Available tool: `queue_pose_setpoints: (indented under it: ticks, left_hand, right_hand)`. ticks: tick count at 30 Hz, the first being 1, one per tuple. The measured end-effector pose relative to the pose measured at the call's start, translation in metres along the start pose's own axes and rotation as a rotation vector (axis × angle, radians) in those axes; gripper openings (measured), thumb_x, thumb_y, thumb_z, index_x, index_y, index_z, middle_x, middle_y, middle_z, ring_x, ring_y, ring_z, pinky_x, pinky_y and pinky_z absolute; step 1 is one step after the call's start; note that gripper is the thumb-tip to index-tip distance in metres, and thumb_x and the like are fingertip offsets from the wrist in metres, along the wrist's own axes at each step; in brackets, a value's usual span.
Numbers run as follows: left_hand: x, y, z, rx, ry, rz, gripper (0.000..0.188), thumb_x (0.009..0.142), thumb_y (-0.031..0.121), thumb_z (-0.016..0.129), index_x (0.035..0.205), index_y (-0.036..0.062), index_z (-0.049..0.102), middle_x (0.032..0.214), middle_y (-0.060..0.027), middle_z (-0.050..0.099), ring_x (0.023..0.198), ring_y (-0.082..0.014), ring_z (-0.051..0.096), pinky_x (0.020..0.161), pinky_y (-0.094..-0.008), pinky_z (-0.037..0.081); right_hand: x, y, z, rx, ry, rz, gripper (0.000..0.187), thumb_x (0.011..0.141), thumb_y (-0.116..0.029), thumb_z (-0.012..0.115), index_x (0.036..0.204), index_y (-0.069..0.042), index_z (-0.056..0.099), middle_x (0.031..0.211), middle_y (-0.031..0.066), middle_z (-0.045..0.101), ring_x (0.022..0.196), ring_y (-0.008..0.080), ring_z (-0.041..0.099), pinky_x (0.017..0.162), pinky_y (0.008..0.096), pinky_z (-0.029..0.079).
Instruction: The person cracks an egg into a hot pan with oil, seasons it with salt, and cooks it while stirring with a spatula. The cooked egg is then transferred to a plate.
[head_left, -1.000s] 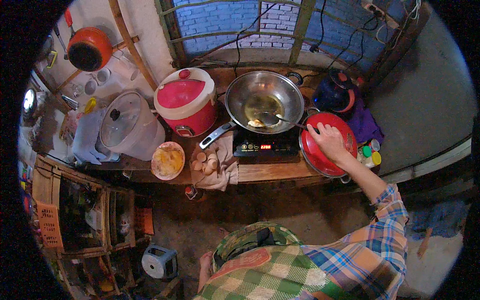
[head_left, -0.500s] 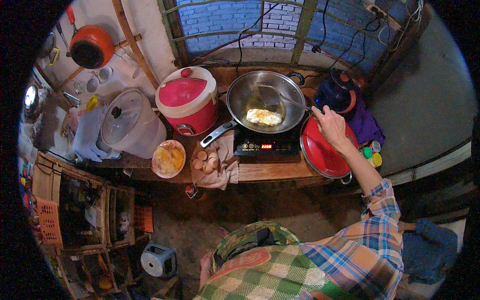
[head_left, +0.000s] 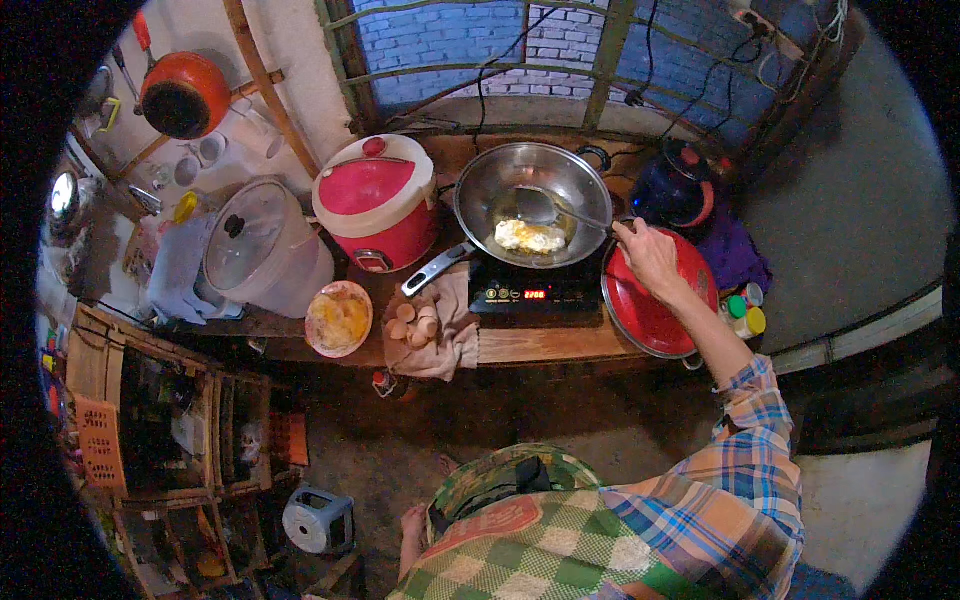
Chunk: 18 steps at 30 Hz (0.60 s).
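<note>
My right hand (head_left: 648, 255) is closed around the handle of a metal wok spatula (head_left: 537, 207), reaching over the right side of the pan. The spatula's head is inside the steel wok (head_left: 490, 195), just behind a white and yellow fried egg (head_left: 530, 237) lying in oil. Whether the head touches the egg, I cannot tell. The wok sits on a black induction cooker (head_left: 535, 294) with a lit display. Beneath my right forearm lies a red lid (head_left: 665, 300). My left hand does not show; the green checked apron (head_left: 520, 545) fills the lower middle.
Left of the wok are a red and white rice cooker (head_left: 374, 205), a lidded translucent bucket (head_left: 265, 250), a bowl with yellow egg residue (head_left: 338, 320) and eggshells (head_left: 412, 322) on a cloth. A dark pot (head_left: 680, 190) and small jars (head_left: 745, 312) stand right. A stool (head_left: 318, 522) is below left.
My right hand has moved slightly down and left, and the spatula's head has shifted a little toward the egg. A dark blue garment at the lower right has mostly left the view.
</note>
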<state>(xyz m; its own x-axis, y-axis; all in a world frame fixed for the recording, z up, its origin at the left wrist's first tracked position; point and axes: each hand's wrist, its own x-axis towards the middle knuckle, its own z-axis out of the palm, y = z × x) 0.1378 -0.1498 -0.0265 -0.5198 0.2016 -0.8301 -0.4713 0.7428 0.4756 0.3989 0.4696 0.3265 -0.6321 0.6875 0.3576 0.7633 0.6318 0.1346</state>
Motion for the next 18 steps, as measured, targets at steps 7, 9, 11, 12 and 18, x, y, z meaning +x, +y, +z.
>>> queue_pose_setpoints:
  ticks: [7, 9, 11, 12, 18]
  left_hand:
    - [0.017, -0.024, 0.001, 0.105, 0.094, 0.059, 0.023, 0.086, 0.026, 0.061, 0.097, 0.0067, 0.068, 0.088, -0.0064, 0.065, 0.077, -0.0171, 0.059, 0.069, -0.0340, 0.047]
    - [0.018, -0.025, 0.002, 0.091, 0.087, 0.075, 0.022, 0.087, 0.023, 0.060, 0.099, 0.0060, 0.068, 0.091, -0.0069, 0.065, 0.079, -0.0174, 0.059, 0.070, -0.0340, 0.047]
    - [0.019, -0.025, 0.002, 0.055, 0.071, 0.071, 0.021, 0.087, 0.020, 0.059, 0.100, 0.0051, 0.067, 0.092, -0.0075, 0.065, 0.080, -0.0179, 0.059, 0.071, -0.0341, 0.048]
    - [0.019, -0.025, 0.002, 0.031, 0.062, 0.062, 0.021, 0.087, 0.019, 0.059, 0.100, 0.0047, 0.067, 0.092, -0.0078, 0.065, 0.080, -0.0181, 0.060, 0.072, -0.0341, 0.048]
    - [0.023, -0.023, 0.003, -0.107, -0.015, 0.033, 0.020, 0.087, 0.011, 0.057, 0.103, 0.0020, 0.065, 0.096, -0.0094, 0.065, 0.084, -0.0195, 0.060, 0.074, -0.0343, 0.049]
  right_hand:
    - [0.007, 0.002, 0.014, 0.007, 0.015, 0.005, 0.026, 0.080, -0.018, 0.062, 0.106, -0.013, 0.062, 0.086, 0.0133, 0.057, 0.068, 0.0305, 0.061, 0.056, 0.0406, 0.050]
    - [0.009, 0.004, 0.012, -0.018, 0.019, 0.018, 0.026, 0.080, -0.018, 0.062, 0.106, -0.013, 0.062, 0.084, 0.0135, 0.056, 0.067, 0.0306, 0.061, 0.056, 0.0407, 0.050]
    - [0.010, 0.005, 0.006, 0.007, 0.042, 0.010, 0.026, 0.080, -0.017, 0.062, 0.105, -0.013, 0.063, 0.083, 0.0136, 0.056, 0.068, 0.0306, 0.061, 0.057, 0.0412, 0.050]
    - [0.011, 0.005, 0.001, 0.019, 0.053, 0.005, 0.026, 0.080, -0.017, 0.062, 0.105, -0.013, 0.063, 0.083, 0.0137, 0.056, 0.068, 0.0306, 0.061, 0.057, 0.0415, 0.050]
    - [0.009, 0.006, -0.009, 0.018, -0.034, -0.005, 0.027, 0.078, -0.016, 0.063, 0.105, -0.012, 0.062, 0.084, 0.0137, 0.057, 0.067, 0.0309, 0.061, 0.057, 0.0410, 0.050]
